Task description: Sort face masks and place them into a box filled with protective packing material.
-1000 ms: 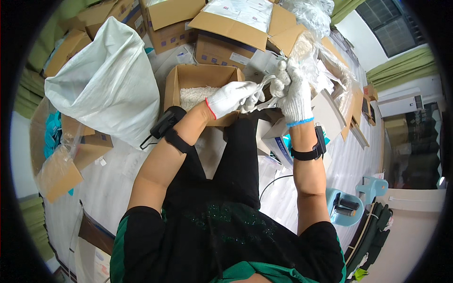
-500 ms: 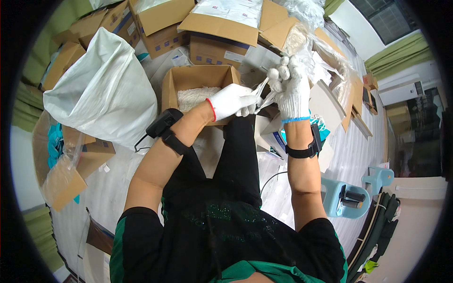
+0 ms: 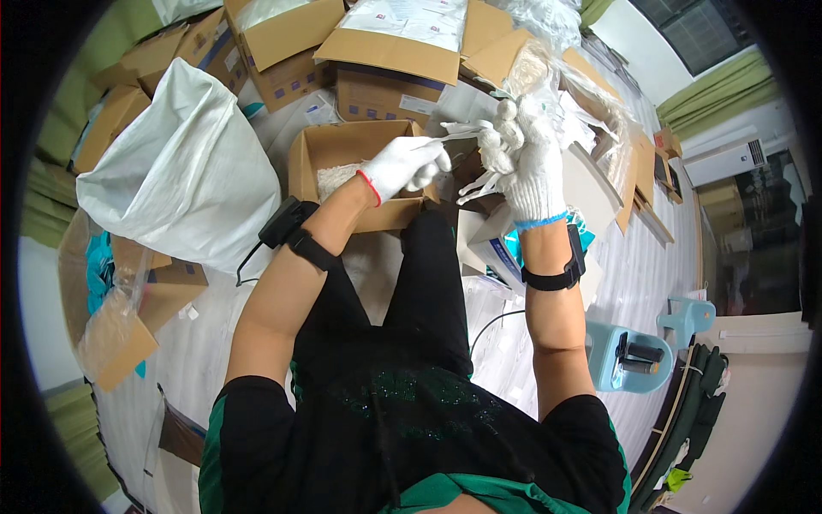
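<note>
Through the head view I have the white strips [image 3: 467, 130] at about one o'clock from the middle of the picture, bridging my two gloved hands. My right hand [image 3: 520, 152], in a knitted glove with a blue cuff, is curled closed around the bunch; one length runs toward the left hand and other ends dangle loose at its lower left. My left hand [image 3: 407, 165], in a red-cuffed glove at twelve o'clock, is narrow, thumb and forefinger seeming to pinch the upper strip's tip over the rim of the open brown carton [image 3: 301, 171].

I judge the step to be teasing one strip out of the bunch. To do it well I would keep the right grip firm, take a single end close to its root and draw it slowly toward nine o'clock, so the dangling ends don't snag. Knitted fingertips are thick, so a light, deliberate pinch should serve better than a tug.

I can't make out what the strips are made of, or how many lie inside the right fist. The left forearm and hand cover part of the knitted-looking white pile [image 3: 334, 182] in the carton. White against white, the right fingers blend into the clear plastic wrapping [image 3: 548, 86] behind, and the right forearm partly hides the white-and-blue box [image 3: 503, 257] at three o'clock.
</note>
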`<action>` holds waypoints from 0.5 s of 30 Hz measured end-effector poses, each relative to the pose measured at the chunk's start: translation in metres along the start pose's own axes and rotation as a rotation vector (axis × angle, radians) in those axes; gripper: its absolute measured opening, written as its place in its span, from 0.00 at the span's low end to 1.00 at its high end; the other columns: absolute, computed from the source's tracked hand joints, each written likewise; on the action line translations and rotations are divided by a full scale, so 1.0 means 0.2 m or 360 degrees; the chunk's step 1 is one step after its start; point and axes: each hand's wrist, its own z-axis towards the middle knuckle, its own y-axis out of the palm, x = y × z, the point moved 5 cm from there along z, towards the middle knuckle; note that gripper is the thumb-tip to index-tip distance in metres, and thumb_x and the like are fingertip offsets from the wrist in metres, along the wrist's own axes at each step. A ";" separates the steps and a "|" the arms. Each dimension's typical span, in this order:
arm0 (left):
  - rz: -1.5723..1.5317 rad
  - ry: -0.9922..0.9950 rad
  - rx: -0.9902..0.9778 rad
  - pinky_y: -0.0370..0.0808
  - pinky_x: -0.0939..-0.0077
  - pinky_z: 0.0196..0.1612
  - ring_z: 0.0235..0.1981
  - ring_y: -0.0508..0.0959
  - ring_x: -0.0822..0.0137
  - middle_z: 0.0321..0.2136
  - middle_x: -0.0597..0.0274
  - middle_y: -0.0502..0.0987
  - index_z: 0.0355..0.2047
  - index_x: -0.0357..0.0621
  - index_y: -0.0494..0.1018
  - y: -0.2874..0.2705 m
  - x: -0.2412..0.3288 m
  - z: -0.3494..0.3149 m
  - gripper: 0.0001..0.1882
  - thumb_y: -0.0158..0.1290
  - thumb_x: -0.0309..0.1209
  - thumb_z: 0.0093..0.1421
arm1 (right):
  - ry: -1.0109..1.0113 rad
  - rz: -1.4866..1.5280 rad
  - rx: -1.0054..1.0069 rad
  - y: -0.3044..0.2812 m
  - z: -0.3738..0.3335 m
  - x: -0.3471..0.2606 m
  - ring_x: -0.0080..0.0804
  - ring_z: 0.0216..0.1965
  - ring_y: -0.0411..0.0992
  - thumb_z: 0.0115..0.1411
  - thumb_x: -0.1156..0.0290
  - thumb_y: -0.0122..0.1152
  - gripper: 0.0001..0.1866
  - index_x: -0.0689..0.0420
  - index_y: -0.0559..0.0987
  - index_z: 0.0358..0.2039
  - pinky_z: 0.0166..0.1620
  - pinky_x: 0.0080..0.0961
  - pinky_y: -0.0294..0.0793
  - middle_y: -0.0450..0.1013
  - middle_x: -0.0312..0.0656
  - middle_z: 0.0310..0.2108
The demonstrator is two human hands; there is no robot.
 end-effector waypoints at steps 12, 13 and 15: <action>-0.0352 -0.0152 -0.0440 0.65 0.86 0.23 0.24 0.72 0.77 0.27 0.65 0.76 0.45 0.38 0.73 0.12 -0.02 -0.03 0.16 0.39 0.35 0.71 | 0.0105 -0.0261 -0.0146 -0.09 0.02 0.02 0.22 0.11 0.55 0.68 0.61 0.51 0.15 0.57 0.71 0.28 0.14 0.19 0.59 0.61 0.32 0.13; -0.0472 -0.0157 -0.0508 0.65 0.85 0.23 0.24 0.73 0.77 0.28 0.65 0.76 0.46 0.38 0.73 0.13 -0.03 -0.02 0.14 0.40 0.32 0.70 | 0.0119 -0.0238 -0.0144 -0.10 0.02 0.02 0.23 0.11 0.56 0.68 0.61 0.51 0.14 0.57 0.71 0.28 0.14 0.19 0.60 0.61 0.32 0.13; -0.0507 -0.0109 -0.0408 0.65 0.84 0.23 0.25 0.73 0.77 0.28 0.65 0.75 0.46 0.39 0.73 0.13 -0.06 0.00 0.13 0.41 0.32 0.70 | 0.0133 -0.0193 -0.0131 -0.10 0.01 0.02 0.23 0.11 0.57 0.67 0.61 0.51 0.14 0.57 0.72 0.29 0.14 0.19 0.60 0.62 0.32 0.14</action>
